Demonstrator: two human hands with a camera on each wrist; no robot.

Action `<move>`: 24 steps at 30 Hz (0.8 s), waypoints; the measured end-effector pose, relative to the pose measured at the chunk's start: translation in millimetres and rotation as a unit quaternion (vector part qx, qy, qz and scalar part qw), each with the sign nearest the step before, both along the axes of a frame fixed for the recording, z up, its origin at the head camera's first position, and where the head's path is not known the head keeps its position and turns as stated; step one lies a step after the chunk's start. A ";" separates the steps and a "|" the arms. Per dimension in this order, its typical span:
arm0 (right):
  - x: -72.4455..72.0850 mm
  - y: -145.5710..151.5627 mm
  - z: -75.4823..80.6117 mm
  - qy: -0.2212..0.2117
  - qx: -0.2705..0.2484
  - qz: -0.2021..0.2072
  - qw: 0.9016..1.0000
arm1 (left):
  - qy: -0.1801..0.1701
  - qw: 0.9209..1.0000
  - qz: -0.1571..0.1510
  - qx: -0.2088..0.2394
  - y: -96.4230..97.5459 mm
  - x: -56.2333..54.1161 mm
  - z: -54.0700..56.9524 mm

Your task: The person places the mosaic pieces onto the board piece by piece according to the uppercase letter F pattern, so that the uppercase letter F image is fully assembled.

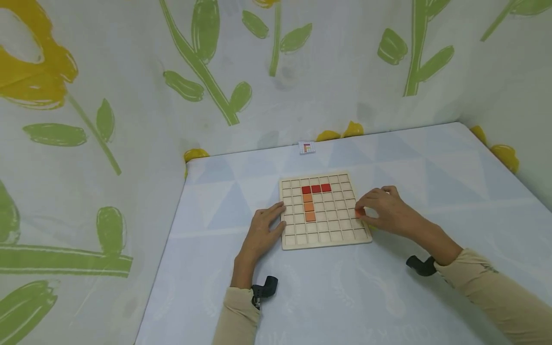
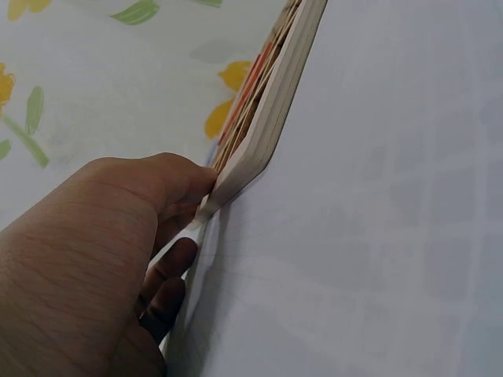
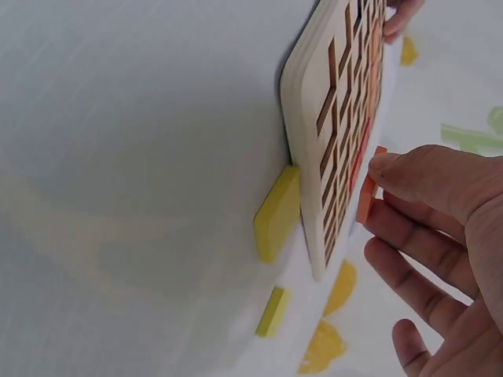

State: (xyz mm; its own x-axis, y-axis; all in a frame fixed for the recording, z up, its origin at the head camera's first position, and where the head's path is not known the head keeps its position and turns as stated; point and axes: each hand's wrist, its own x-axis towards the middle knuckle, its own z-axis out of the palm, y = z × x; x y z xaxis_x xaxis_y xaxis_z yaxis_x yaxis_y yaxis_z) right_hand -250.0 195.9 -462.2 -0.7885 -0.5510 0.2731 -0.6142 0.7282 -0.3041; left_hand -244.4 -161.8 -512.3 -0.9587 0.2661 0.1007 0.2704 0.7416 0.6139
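A wooden grid board (image 1: 336, 235) lies on the table. Three red tiles (image 1: 316, 189) form a row in its upper part, and orange tiles (image 1: 309, 206) run down in a column below the leftmost red one. My left hand (image 1: 260, 232) touches the board's left edge with fingertips and thumb; in the left wrist view its thumb is at the board's corner. At the right edge my right hand (image 1: 390, 211) pinches an orange square tile (image 3: 369, 195) between thumb and fingers, above the table. Two yellow tiles (image 3: 279, 216) lie on the table beside the board.
A small card (image 1: 307, 147) with a coloured grid pattern rests at the table's far edge. Pale blue triangle-print cloth covers the table (image 1: 207, 263). Behind and at the sides hangs a flower-patterned cloth (image 1: 142, 72). Each wrist carries a black camera (image 1: 265, 287).
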 end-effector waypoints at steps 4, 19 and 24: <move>-2.4 -11.5 -2.1 0.000 -0.009 0.019 1.000 | 0.007 1.000 0.000 0.004 -0.3 0.4 0.7; -4.6 -65.7 7.2 -0.004 -0.016 0.066 0.998 | 0.018 1.000 0.001 0.001 -0.1 -1.1 0.5; -2.4 -77.6 9.0 -0.017 -0.012 0.069 0.997 | 0.011 1.000 0.004 -0.005 0.5 -1.2 0.8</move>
